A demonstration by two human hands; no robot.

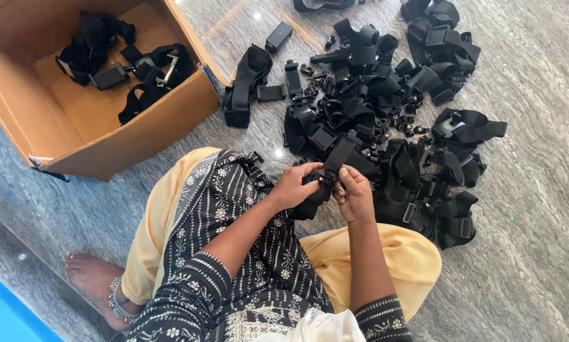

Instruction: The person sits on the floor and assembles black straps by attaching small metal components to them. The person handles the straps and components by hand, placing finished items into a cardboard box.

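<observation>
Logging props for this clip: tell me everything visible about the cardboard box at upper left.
The cardboard box is plain brown, open-topped and looks tilted toward the camera. It sits on the grey marbled floor beside the seated person's knee. Inside lie a few black strap assemblies with buckles and one metal clip. A near bottom corner looks scuffed. Neither hand touches it.

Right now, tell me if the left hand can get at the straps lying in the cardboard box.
Probably yes. The cardboard box is open-topped and sits on the left hand's side, with nothing between them. That hand is busy on a black strap mount, though.
</observation>
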